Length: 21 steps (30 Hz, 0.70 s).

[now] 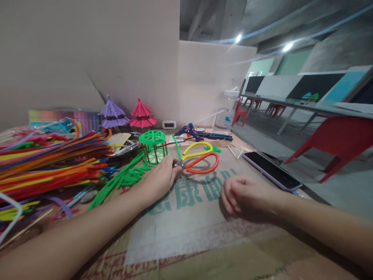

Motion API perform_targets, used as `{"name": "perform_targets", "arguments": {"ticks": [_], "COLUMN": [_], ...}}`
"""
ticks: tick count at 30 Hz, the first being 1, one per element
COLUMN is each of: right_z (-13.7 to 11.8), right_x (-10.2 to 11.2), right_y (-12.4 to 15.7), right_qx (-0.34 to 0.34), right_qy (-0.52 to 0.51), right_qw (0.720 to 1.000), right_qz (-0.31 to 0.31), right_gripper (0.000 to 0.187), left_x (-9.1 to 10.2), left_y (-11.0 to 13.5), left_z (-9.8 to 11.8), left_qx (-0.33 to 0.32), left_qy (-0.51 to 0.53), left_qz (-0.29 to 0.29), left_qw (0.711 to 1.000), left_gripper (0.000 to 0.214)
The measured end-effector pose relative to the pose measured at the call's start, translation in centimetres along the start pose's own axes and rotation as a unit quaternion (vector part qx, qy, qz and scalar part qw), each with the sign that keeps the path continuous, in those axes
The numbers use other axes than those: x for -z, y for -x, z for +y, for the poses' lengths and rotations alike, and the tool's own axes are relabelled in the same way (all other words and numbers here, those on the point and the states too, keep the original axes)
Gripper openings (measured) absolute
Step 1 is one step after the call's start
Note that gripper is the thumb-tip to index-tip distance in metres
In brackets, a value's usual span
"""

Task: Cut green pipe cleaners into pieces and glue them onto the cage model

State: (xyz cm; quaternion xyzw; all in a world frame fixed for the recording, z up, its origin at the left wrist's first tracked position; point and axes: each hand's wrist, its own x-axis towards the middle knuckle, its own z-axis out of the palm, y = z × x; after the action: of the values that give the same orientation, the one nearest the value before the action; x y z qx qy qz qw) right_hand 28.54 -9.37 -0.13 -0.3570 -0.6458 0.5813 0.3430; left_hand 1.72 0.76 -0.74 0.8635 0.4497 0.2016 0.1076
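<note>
My left hand [164,174] is closed around the blade end of a pair of scissors [202,170], whose yellow and orange loop handles point away to the right. My right hand [244,194] rests over the cardboard mat with its fingers curled in, and nothing shows in it. Just beyond my left hand stands a small green wheel-topped frame [152,138] on thin brown posts. A green pipe cleaner [176,146] stands near the scissors. Short green pieces [214,149] lie behind the handles, and more cut green stems [128,175] lie left of the frame.
Bundles of coloured pipe cleaners [55,155] fill the left side. Purple [113,112] and pink [142,114] pagoda-like roofs stand at the back. A blue glue gun [190,131], pliers [217,136], a clear jar [227,112] and small sticks [239,149] lie behind. A phone [272,171] sits at right.
</note>
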Motion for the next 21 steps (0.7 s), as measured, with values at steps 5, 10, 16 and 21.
{"name": "perform_targets", "arguments": {"ticks": [5, 10, 16, 21], "right_z": [-0.6, -2.5, -3.3, -1.4], "right_x": [0.5, -3.1, -5.5, -4.3], "right_y": [-2.0, -1.1, -1.9, -4.4], "right_qx": [0.039, 0.065, 0.090, 0.084], "right_qy": [0.384, 0.230, 0.276, 0.462], "right_qw": [0.922, 0.949, 0.939, 0.871], "right_qz": [0.022, -0.203, -0.186, -0.145], "right_gripper": [0.060, 0.054, 0.057, 0.064], "left_x": [0.0, -0.4, -0.3, -0.1], "left_y": [0.1, 0.1, 0.1, 0.2], "left_z": [-0.4, -0.6, -0.3, -0.2], "left_qx": [0.011, 0.007, 0.003, -0.012], "left_qy": [0.022, 0.018, 0.024, 0.016], "left_qz": [0.007, 0.001, -0.005, -0.008], "left_qw": [1.000, 1.000, 1.000, 1.000], "left_gripper": [0.031, 0.033, 0.031, 0.029]}}
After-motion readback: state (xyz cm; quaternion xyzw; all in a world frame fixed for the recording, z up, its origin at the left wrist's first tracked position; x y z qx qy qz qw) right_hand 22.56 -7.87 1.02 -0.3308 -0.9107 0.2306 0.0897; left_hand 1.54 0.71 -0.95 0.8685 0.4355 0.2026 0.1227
